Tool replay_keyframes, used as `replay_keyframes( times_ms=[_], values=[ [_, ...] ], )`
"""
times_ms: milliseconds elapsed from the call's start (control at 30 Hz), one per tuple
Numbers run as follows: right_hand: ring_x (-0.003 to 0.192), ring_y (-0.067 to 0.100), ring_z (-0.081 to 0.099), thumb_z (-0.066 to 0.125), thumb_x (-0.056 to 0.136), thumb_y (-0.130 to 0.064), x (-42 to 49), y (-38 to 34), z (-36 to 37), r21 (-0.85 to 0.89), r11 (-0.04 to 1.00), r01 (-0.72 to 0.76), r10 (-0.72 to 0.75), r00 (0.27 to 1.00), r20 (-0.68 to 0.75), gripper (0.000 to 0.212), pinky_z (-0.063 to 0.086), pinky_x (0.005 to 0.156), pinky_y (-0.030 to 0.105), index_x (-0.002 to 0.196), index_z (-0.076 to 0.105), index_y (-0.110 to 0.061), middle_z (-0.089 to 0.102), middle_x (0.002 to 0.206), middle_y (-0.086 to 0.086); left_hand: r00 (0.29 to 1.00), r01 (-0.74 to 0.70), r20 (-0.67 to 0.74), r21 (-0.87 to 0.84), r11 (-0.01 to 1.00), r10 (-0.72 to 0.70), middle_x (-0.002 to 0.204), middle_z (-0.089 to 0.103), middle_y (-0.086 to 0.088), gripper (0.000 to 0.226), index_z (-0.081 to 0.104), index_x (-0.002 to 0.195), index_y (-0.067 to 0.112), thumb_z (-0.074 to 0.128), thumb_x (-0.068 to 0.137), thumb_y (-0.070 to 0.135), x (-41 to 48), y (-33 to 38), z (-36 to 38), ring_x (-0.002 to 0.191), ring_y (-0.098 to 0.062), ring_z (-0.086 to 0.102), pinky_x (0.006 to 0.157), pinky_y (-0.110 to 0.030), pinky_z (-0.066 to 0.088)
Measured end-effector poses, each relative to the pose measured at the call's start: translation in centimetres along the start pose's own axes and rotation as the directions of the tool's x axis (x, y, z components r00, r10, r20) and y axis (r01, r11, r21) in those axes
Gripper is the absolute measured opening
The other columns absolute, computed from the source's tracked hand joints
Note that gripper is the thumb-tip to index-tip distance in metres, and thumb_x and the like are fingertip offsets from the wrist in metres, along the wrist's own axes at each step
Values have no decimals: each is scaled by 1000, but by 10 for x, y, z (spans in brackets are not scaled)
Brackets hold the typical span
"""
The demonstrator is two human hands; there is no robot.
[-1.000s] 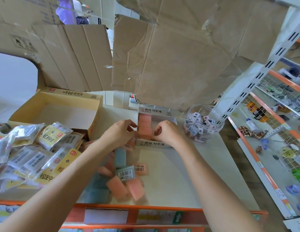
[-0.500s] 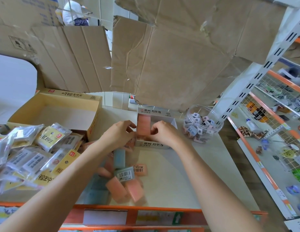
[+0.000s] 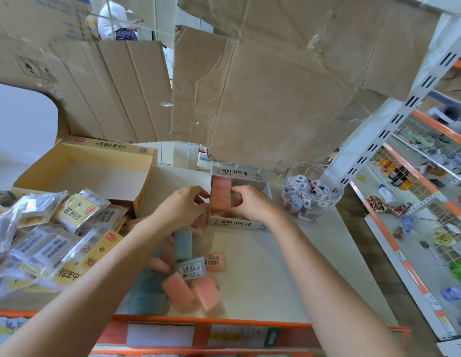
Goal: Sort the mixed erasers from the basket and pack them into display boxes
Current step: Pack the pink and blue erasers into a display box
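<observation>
Several pink erasers [image 3: 220,189] stand in a row at the left of the white display box [image 3: 239,224] on the worktop [image 3: 262,266]. The right hand [image 3: 252,206] pinches a further eraser [image 3: 236,199] beside the row, and the left hand [image 3: 183,208] pinches the box's left wall. Loose erasers [image 3: 195,279] lie nearer the person, and a clear jar [image 3: 314,186] stands just right of the box.

Display box [image 3: 238,223]: a row of pink erasers [image 3: 220,193] fills its left side, and the right hand [image 3: 252,204], which seems to hold an eraser [image 3: 236,199], covers the middle; its right side is open. The left hand [image 3: 183,210] pinches its left wall. A clear jar [image 3: 311,194] stands just beside it on the right. Loose erasers [image 3: 190,276] crowd the desk [image 3: 288,279] front-left; the front-right lies bare. Packets [image 3: 43,235] and a yellow box [image 3: 95,173] block the left. Cardboard [image 3: 262,99] overhangs the back.
</observation>
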State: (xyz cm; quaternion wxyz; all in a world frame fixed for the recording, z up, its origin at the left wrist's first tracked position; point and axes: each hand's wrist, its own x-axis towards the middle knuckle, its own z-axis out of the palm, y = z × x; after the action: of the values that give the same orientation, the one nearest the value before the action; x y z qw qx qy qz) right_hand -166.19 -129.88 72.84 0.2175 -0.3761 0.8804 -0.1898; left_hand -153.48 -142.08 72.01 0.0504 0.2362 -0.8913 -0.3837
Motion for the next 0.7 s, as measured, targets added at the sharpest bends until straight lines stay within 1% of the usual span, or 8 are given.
replay_keyframes(
  times_ms=[67, 233, 300, 400, 433, 500, 567, 700],
  values=[
    [52, 0, 41, 79, 72, -42, 0, -1, 3, 27, 999, 34, -34, 999, -20, 31, 26, 42, 14, 81, 53, -26, 44, 57, -16, 1000, 3, -4, -3, 1000, -3, 99, 60, 3, 32, 56, 119, 15, 56, 90, 27, 0, 0, 0, 90, -14, 57, 77, -28, 48],
    [52, 1, 39, 80, 70, -42, 1, -3, 4, 35, 997, 67, -66, 997, -27, 34, 26, 40, 14, 81, 54, -23, 42, 58, -15, 1000, -12, -1, 23, 1000, 12, 107, 62, -1, 31, 55, 120, 13, 55, 91, 24, 0, 1, -1, 89, -13, 54, 74, -23, 42],
    [59, 4, 45, 80, 70, -41, 1, 0, 2, 41, 997, 58, -58, 998, -13, 34, 29, 48, 15, 89, 56, -27, 48, 65, -14, 1000, -13, 10, 33, 999, 12, 111, 62, -3, 32, 54, 123, 13, 54, 92, 23, -1, 3, -2, 89, -13, 54, 73, -22, 41],
    [80, 11, 51, 75, 77, -32, -5, 6, -3, 73, 997, 32, -30, 999, -35, 62, 39, 69, 23, 132, 49, -21, 55, 90, -6, 999, -20, -23, 81, 997, 22, 116, 60, -4, 31, 54, 124, 12, 49, 94, 19, -3, 4, -12, 90, -14, 54, 74, -23, 42],
    [79, 10, 51, 70, 81, -29, -8, 9, -5, 70, 997, 29, -25, 998, -56, 61, 40, 70, 24, 136, 45, -20, 55, 92, -7, 999, -23, -45, 107, 994, 28, 115, 60, -4, 31, 55, 123, 12, 50, 94, 18, -4, 4, -17, 92, -16, 55, 76, -24, 44],
    [73, 6, 50, 67, 83, -34, -16, 12, -8, 67, 997, 44, -38, 996, -83, 50, 39, 64, 24, 129, 51, -22, 54, 86, -11, 999, -14, -48, 178, 984, 23, 111, 61, -1, 29, 59, 118, 14, 57, 90, 19, -5, 2, -27, 96, -17, 58, 83, -28, 48],
    [73, 3, 50, 69, 80, -44, -24, 13, -10, 75, 996, 42, -39, 998, -44, 45, 38, 62, 22, 119, 56, -24, 52, 84, -12, 1000, -2, 17, 266, 964, -3, 102, 61, 4, 29, 61, 114, 16, 64, 85, 20, -6, 0, -32, 93, -13, 57, 86, -28, 48],
    [75, 8, 52, 72, 73, -50, -34, 15, -6, 71, 996, 49, -51, 998, 25, 46, 41, 69, 27, 107, 62, -23, 55, 84, -7, 993, -20, 118, 335, 942, -21, 92, 56, 7, 20, 66, 102, 18, 66, 83, 16, -6, -5, -29, 80, -8, 55, 76, -24, 47]
  ],
)
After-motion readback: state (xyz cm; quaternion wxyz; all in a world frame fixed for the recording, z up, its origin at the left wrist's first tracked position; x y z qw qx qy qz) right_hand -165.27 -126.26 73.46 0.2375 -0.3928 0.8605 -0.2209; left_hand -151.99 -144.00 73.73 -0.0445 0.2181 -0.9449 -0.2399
